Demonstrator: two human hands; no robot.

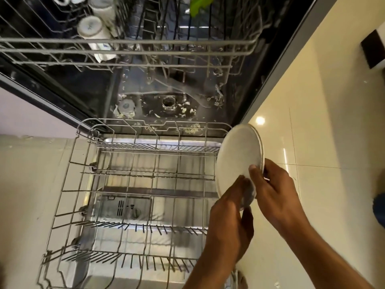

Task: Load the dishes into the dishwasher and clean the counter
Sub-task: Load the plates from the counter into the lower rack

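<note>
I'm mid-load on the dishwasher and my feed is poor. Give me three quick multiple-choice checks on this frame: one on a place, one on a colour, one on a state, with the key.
1. Where are the white cups?
A. In the upper rack
B. In the lower rack
C. On the floor

2. What colour is the plate?
A. Blue
B. White
C. Black

3. What is the state of the lower rack?
A. Pushed in and full
B. Lifted out onto the counter
C. Pulled out, with no dishes in it

Key:
1 A: the cups lie among the wires of the upper rack.
2 B: the plate gripped by the left hand and right hand is white.
3 C: the lower rack sits out over the open door with bare tines.
</note>
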